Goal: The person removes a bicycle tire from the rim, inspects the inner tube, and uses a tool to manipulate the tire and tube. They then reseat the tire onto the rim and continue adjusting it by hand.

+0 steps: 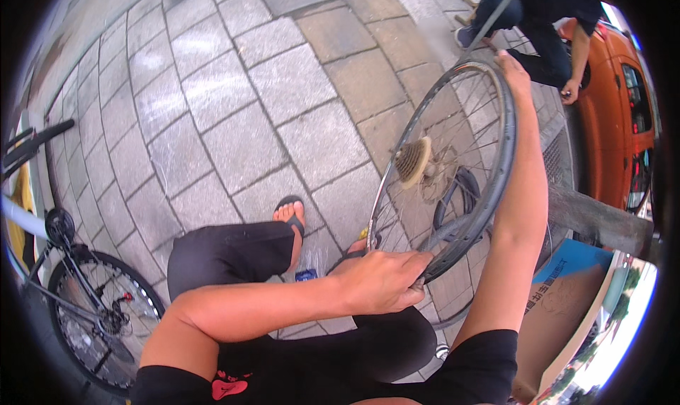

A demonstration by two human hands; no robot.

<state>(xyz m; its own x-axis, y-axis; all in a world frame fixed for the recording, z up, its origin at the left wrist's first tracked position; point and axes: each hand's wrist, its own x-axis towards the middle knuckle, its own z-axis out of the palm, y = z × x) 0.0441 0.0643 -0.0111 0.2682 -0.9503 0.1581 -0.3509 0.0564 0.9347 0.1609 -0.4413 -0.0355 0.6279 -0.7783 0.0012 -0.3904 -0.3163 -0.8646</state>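
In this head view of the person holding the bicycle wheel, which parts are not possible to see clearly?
- Right hand: its fingers curl behind the bicycle wheel's rim, so the grip is hidden.
- Left hand: the fingertips sit behind rim and spokes.
- Other bicycle: cut off by the left edge.
- Cardboard box: partly behind the right arm, and bent near the picture's rim.
- Second person: cut off by the top edge.

A: How many wheels?
B: Two; one loose bicycle wheel (pixel 446 171) gripped between the left hand (pixel 379 281) and the right hand (pixel 511 69); one on the parked bicycle (pixel 99 320), well left of the left hand.
A: Sprocket clusters?
B: One cassette (pixel 413 161); one orange car (pixel 616 122) beyond the right hand; two sandals (pixel 292 210).
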